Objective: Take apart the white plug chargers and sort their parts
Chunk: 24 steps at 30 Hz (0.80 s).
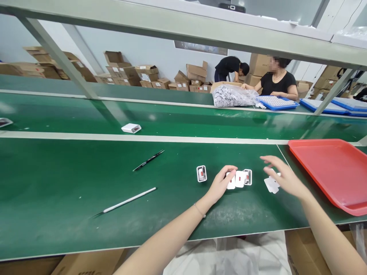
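Small white plastic parts with red labels lie on the green bench (86, 198). My left hand (222, 183) rests with curled fingers on a row of them (241, 178). One more such part (202, 173) stands alone just left of that hand. My right hand (283, 176) hovers with fingers spread over a white flat piece (271, 185), not gripping it.
A red tray (329, 172) sits at the right edge. A black pen (148, 160) and a white stick (129, 199) lie to the left, a white box (131, 128) on the belt behind. Across the bench a person (278, 80) sits by a blue tray (277, 102) and a plastic bag (232, 95); another person (229, 67) bends over cartons.
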Each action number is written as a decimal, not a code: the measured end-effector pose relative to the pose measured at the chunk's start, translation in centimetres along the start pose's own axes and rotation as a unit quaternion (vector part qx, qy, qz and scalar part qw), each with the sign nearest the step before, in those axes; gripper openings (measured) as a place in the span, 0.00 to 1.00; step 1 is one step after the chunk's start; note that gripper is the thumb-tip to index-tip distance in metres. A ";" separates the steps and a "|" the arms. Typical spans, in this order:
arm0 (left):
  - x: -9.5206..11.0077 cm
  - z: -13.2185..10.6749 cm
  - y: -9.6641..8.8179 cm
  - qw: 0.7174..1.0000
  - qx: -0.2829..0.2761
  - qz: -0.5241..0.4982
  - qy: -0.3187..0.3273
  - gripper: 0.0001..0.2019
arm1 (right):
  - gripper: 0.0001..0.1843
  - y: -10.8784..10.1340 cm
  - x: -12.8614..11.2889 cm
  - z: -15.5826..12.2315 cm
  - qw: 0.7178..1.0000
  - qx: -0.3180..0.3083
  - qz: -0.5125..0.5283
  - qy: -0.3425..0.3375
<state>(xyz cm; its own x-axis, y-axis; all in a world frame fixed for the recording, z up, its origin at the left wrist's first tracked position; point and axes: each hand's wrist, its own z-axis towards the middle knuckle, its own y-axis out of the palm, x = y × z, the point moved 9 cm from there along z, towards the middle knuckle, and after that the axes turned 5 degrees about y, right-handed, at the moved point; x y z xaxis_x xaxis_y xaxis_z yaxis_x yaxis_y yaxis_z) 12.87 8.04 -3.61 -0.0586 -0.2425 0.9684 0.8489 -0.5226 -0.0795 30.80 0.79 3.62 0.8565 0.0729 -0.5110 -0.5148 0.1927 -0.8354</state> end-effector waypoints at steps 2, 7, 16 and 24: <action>0.4 0.0 -0.1 1.000 0.002 0.007 0.017 0.15 | 0.18 -2.0 2.8 0.2 0.994 0.040 -0.078 0.072; 1.6 -0.3 0.0 0.996 -0.005 0.045 0.075 0.12 | 0.14 0.2 6.5 0.0 0.972 -0.016 -0.213 0.102; 3.3 -1.1 0.2 0.977 -0.007 0.140 0.161 0.11 | 0.18 -0.1 3.9 0.6 0.986 0.016 -0.150 0.068; 4.2 -1.5 1.5 0.947 -0.028 0.213 0.241 0.21 | 0.12 2.8 -3.7 1.4 0.981 -0.140 0.134 -0.009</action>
<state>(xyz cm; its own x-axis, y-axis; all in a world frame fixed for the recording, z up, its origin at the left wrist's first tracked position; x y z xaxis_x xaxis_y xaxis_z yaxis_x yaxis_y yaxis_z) 13.08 5.03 -0.06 0.0380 -0.7781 0.6269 0.8213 -0.3330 -0.4631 26.25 2.44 3.47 0.6889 0.1011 -0.7178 -0.7089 -0.1127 -0.6962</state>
